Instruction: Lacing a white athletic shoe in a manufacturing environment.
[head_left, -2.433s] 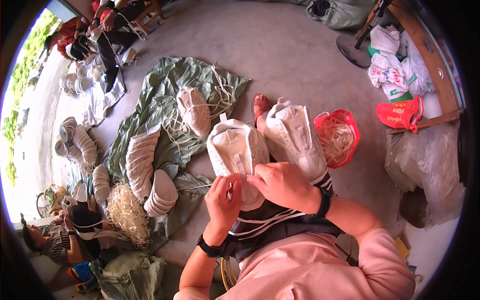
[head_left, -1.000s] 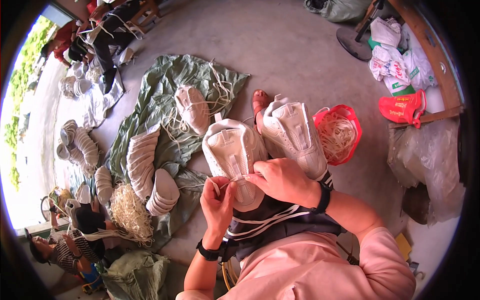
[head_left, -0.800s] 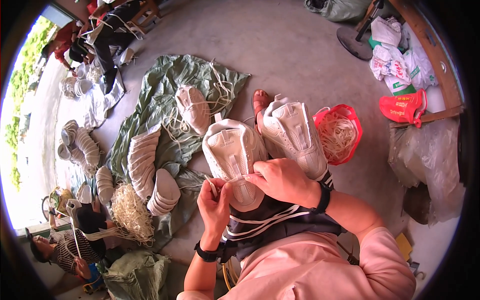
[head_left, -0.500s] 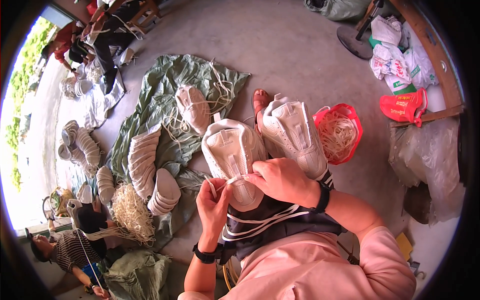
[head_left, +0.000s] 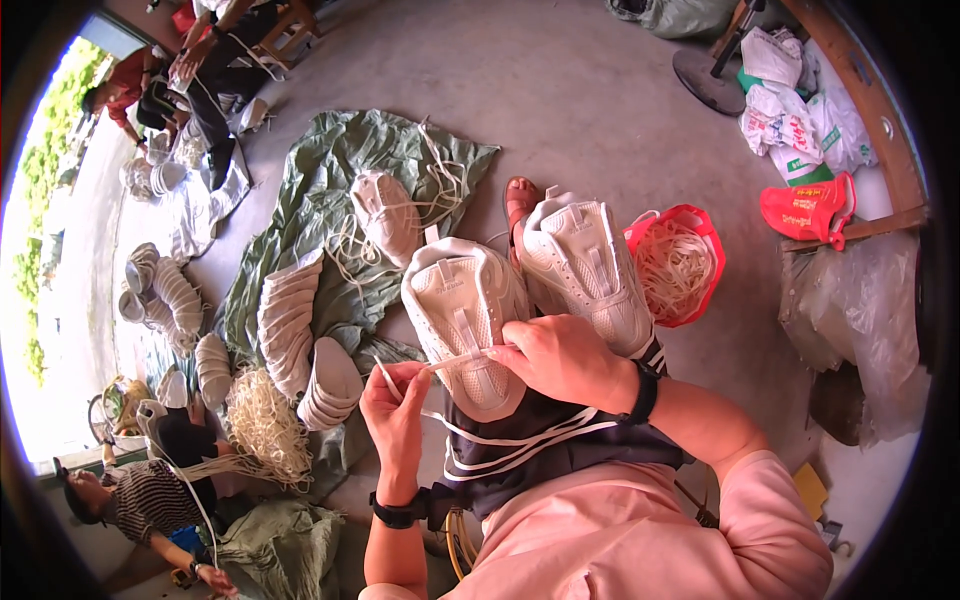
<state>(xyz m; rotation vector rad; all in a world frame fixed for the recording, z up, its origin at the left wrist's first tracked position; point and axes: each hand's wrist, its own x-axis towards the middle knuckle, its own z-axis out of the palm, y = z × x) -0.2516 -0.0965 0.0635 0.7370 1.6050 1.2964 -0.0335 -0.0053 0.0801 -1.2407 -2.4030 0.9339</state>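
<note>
Two white sneakers rest on my lap, toes toward me. Across the front of the left sneaker (head_left: 460, 300) runs a white shoelace (head_left: 455, 363), drawn between my hands. My left hand (head_left: 395, 408) pinches the lace just left of the toe, with a short end sticking up from the fingers. My right hand (head_left: 565, 362) grips the lace against the sneaker's right side, fingers closed over its edge. Beside it sits the right sneaker (head_left: 590, 275), which neither hand holds. More lace strands (head_left: 530, 438) lie over my dark trousers.
A red bag of laces (head_left: 712, 250) stands right of the sneakers. On the left, a green sheet (head_left: 320, 170) bears a sneaker (head_left: 386, 215) and stacked shoe uppers (head_left: 287, 325), with a lace pile (head_left: 265, 420) nearby. Other people work at far left; plastic bags (head_left: 800, 120) lie far right.
My left hand has moved left and slightly down, away from the toe, and a longer stretch of lace shows between my hands. My right hand stays nearly in place.
</note>
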